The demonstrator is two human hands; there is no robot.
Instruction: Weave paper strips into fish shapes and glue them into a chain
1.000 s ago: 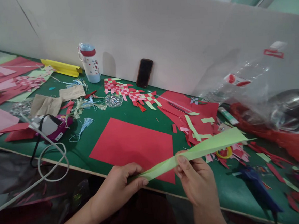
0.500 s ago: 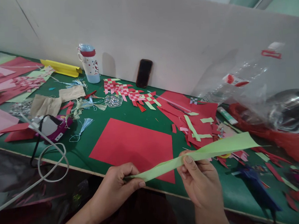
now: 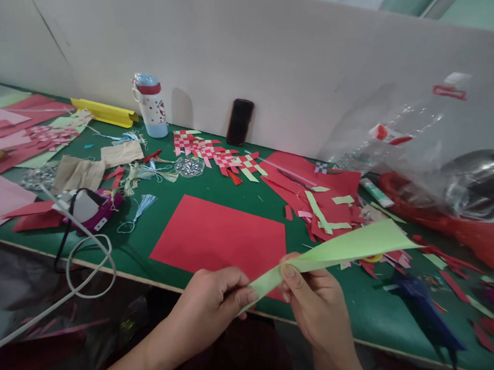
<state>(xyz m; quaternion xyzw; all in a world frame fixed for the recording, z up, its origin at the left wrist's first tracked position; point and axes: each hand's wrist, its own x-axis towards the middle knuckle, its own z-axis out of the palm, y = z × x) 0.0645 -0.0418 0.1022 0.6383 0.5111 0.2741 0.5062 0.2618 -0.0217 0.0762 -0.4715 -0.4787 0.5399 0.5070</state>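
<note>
A long light-green sheet of paper [image 3: 353, 245], folded lengthwise, is held in the air above the table's front edge. My left hand [image 3: 215, 303] pinches its left part between thumb and fingers. Close beside it, my right hand [image 3: 316, 298] grips the fold with the thumb on top. To the right of that hand the paper flares open into a wide, loose end. Beneath the paper lies a flat red sheet [image 3: 216, 232], its near right corner partly covered by the green paper and my hands.
Woven red-and-green paper fish [image 3: 215, 153], a phone [image 3: 240, 121] and a bottle [image 3: 152, 107] stand or lie along the wall. Red paper scraps [image 3: 310, 186], a clear plastic bottle [image 3: 411, 120] and a blue tool [image 3: 429, 307] are on the right. A white cable [image 3: 84, 281] hangs at left.
My right hand has slid left along the fold toward my left hand, which has moved slightly right. More of the green paper now extends beyond my right hand.
</note>
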